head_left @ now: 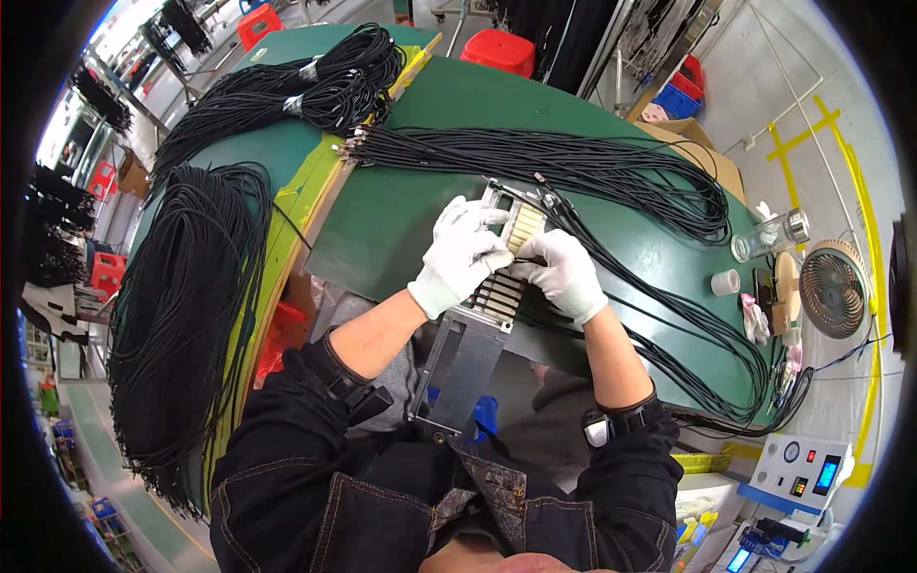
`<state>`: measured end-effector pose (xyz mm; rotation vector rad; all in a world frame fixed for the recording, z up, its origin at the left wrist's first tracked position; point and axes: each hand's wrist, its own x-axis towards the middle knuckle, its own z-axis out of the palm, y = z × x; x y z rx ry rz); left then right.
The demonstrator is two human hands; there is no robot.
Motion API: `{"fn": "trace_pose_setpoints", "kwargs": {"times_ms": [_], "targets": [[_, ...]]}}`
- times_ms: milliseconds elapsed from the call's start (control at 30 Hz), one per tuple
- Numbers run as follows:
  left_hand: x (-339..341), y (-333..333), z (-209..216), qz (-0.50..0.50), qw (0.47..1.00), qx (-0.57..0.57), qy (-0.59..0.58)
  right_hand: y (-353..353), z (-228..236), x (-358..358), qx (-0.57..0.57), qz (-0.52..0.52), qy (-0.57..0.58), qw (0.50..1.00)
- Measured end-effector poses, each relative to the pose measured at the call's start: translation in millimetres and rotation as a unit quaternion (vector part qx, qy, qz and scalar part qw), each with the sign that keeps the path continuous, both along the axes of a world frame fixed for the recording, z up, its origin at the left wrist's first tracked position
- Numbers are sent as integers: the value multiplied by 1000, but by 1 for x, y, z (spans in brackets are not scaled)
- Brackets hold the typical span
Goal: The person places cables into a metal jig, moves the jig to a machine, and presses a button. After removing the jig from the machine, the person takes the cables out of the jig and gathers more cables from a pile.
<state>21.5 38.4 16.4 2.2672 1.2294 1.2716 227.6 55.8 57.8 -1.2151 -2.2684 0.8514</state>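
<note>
A long metal fixture (460, 368) with a row of cream-coloured slots (525, 229) lies in front of me, reaching over the table's near edge. On its left side is my left hand (460, 256), in a white glove, its fingers bent and the thumb pressed in over the slots. My right hand (564, 274), also gloved, is closed in a pinch at the fixture's right side, on what looks like a black cable. The fingertips of both hands hide what lies between them. Black cables (611, 263) run from beside the fixture to the right across the table.
Bundles of black cable lie at the back (535, 158), far left (334, 81) and left (191, 277). The green table (382, 215) has a yellow-edged divider (320, 181). To the right stand a glass bottle (772, 236), a white cup (726, 283) and a small fan (834, 288).
</note>
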Motion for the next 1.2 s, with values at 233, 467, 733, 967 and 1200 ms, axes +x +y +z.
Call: {"fn": "trace_pose_setpoints", "kwargs": {"times_ms": [233, 467, 733, 967, 1200], "targets": [[-4, 3, 9, 0, 994, 109, 20, -1, -25, 2, -99, -21, 160, 982], [2, 0, -14, 31, 998, 48, -30, -3, -9, 22, -53, -57, 53, 996], [-1, 4, -8, 150, 987, 46, 17, 3, -23, 24, 75, -86, 96, 989], [-23, 11, -1, 149, 980, -112, 69, 17, -9, 18, 231, -39, -16, 972], [-16, 10, -23, 123, 989, -81, 28, 8, -7, 27, 221, -47, -76, 971]]}}
